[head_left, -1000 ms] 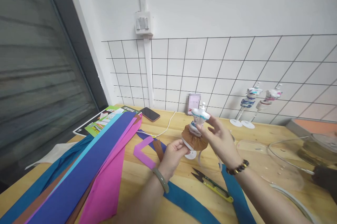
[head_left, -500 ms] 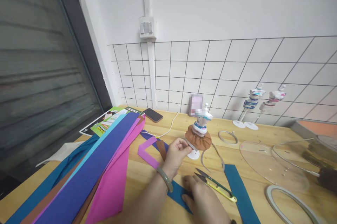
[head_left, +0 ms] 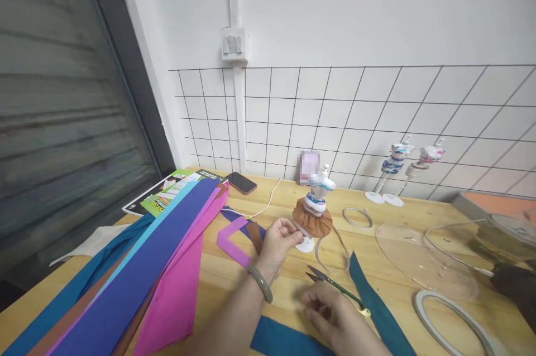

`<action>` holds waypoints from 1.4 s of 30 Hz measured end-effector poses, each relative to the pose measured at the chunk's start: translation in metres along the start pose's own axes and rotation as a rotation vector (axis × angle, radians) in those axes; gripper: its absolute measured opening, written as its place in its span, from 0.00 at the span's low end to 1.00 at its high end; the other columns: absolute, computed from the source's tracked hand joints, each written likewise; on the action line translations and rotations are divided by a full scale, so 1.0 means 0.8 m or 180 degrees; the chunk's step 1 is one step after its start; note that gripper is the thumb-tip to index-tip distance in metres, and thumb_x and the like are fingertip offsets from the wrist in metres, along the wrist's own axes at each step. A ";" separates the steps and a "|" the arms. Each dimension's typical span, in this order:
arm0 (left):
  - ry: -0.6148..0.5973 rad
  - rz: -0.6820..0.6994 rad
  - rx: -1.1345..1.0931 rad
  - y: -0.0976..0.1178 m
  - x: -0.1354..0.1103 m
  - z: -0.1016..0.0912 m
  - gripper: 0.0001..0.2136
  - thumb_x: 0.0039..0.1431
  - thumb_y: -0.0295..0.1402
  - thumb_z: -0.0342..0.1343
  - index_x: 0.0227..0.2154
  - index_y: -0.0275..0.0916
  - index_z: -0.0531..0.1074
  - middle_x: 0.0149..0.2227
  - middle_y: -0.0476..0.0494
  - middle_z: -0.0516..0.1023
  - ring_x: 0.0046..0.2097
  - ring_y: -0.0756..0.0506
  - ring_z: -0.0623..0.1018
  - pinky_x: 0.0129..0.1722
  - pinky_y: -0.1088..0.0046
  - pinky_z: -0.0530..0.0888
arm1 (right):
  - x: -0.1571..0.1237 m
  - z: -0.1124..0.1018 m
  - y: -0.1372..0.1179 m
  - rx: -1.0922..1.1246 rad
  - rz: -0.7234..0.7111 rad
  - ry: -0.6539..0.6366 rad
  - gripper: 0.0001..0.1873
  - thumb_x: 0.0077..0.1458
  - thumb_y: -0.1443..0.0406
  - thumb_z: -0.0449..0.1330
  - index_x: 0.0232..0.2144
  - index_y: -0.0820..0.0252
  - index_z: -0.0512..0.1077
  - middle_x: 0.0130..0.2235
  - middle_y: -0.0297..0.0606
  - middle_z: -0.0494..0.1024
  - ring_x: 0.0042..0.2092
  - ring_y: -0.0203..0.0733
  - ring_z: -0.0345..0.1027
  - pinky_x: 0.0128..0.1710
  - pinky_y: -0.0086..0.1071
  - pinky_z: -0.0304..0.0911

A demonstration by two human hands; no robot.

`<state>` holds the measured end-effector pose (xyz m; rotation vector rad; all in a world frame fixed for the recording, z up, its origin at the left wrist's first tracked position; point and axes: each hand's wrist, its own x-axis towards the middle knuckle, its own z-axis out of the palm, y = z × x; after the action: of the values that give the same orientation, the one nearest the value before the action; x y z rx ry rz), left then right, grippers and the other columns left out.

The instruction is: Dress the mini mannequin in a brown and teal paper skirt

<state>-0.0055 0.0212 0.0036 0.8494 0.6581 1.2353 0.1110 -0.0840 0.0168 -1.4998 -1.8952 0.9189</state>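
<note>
A small dress-form figure [head_left: 315, 203] with a brown paper skirt stands on a white round base [head_left: 305, 244] on the wooden table. My left hand [head_left: 278, 239], with a green bangle at the wrist, is closed in a pinch on a white strip [head_left: 302, 229] at the skirt's lower edge. Near the front of the table, my right hand [head_left: 333, 314] is blurred and rests at the handle end of the yellow-handled snips [head_left: 330, 284]. Its fingers are too smeared to read. A teal paper strip [head_left: 379, 311] lies beside it.
Long crepe-paper sheets [head_left: 167, 255] in blue, pink, teal and brown cover the left side. A phone [head_left: 239, 182] and booklet [head_left: 163, 194] lie at the back. Two more figures [head_left: 393, 163] stand by the wire grid. Tape rings [head_left: 357, 216] and a clear plastic lid [head_left: 422, 255] lie on the right.
My right hand left the figure's top and came down to the table front, ending at the snips. My left hand kept its pinch at the skirt.
</note>
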 end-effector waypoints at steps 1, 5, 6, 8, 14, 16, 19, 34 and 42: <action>-0.0009 -0.0079 -0.0092 0.000 -0.001 0.000 0.16 0.35 0.32 0.65 0.24 0.37 0.63 0.26 0.49 0.73 0.31 0.49 0.74 0.36 0.70 0.69 | 0.005 -0.001 0.000 0.0074 0.0001 0.0140 0.08 0.49 0.65 0.51 0.28 0.58 0.70 0.29 0.35 0.74 0.30 0.38 0.67 0.31 0.29 0.62; -0.0207 -0.0241 -0.0283 -0.001 -0.004 0.001 0.16 0.39 0.34 0.63 0.30 0.36 0.65 0.32 0.42 0.74 0.36 0.47 0.74 0.38 0.69 0.68 | 0.026 -0.015 0.005 0.0571 0.0044 0.0628 0.13 0.51 0.58 0.50 0.33 0.60 0.69 0.33 0.39 0.76 0.35 0.42 0.69 0.35 0.32 0.64; -0.0244 -0.0245 -0.0286 -0.001 -0.004 0.001 0.16 0.40 0.34 0.63 0.31 0.35 0.66 0.33 0.41 0.74 0.36 0.46 0.74 0.38 0.69 0.68 | 0.031 -0.020 0.006 0.0629 0.0063 0.0766 0.14 0.51 0.58 0.51 0.34 0.60 0.69 0.34 0.40 0.76 0.35 0.42 0.69 0.35 0.32 0.64; -0.0218 -0.0246 -0.0274 -0.003 -0.003 0.003 0.15 0.39 0.34 0.63 0.30 0.35 0.66 0.33 0.41 0.74 0.36 0.47 0.74 0.38 0.69 0.68 | 0.037 -0.027 0.009 0.0571 0.0105 0.0999 0.15 0.51 0.56 0.51 0.34 0.60 0.68 0.33 0.40 0.76 0.32 0.41 0.70 0.32 0.31 0.65; -0.0071 -0.0093 -0.0063 -0.011 0.004 0.008 0.11 0.39 0.34 0.63 0.22 0.34 0.68 0.24 0.47 0.72 0.28 0.51 0.71 0.33 0.74 0.66 | 0.036 -0.017 -0.001 0.0070 0.0035 0.0843 0.12 0.52 0.59 0.50 0.29 0.58 0.71 0.26 0.36 0.76 0.27 0.39 0.68 0.28 0.29 0.63; -0.0118 -0.0029 0.0059 -0.012 0.005 0.008 0.10 0.41 0.35 0.62 0.23 0.34 0.70 0.24 0.46 0.72 0.28 0.52 0.70 0.33 0.75 0.66 | 0.033 -0.013 -0.005 -0.0023 0.0032 0.0809 0.13 0.53 0.60 0.49 0.31 0.59 0.71 0.24 0.35 0.75 0.26 0.39 0.67 0.27 0.29 0.63; -0.0197 0.0022 0.0074 -0.013 0.006 0.008 0.09 0.42 0.34 0.61 0.26 0.34 0.71 0.27 0.45 0.73 0.30 0.51 0.71 0.33 0.75 0.66 | 0.035 -0.023 -0.007 -0.0064 0.0057 0.1012 0.17 0.53 0.58 0.48 0.40 0.60 0.68 0.22 0.34 0.71 0.24 0.38 0.65 0.24 0.29 0.62; -0.0648 0.0394 0.0016 0.000 0.010 0.009 0.23 0.45 0.28 0.58 0.48 0.41 0.65 0.40 0.41 0.72 0.41 0.47 0.70 0.40 0.71 0.65 | 0.113 -0.085 -0.021 -0.0297 -0.0498 0.1756 0.23 0.48 0.54 0.54 0.44 0.59 0.65 0.41 0.43 0.72 0.38 0.44 0.66 0.37 0.39 0.61; -0.0781 0.0324 -0.0094 0.002 0.010 0.009 0.22 0.46 0.28 0.58 0.47 0.41 0.65 0.36 0.44 0.72 0.36 0.50 0.71 0.38 0.73 0.65 | 0.028 -0.053 -0.018 -0.0539 -0.0828 0.2475 0.09 0.51 0.62 0.54 0.36 0.56 0.67 0.36 0.38 0.71 0.38 0.41 0.64 0.38 0.34 0.60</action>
<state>0.0017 0.0280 0.0089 1.0009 0.4022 1.2044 0.1298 -0.0570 0.0543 -1.3752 -1.5357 0.0217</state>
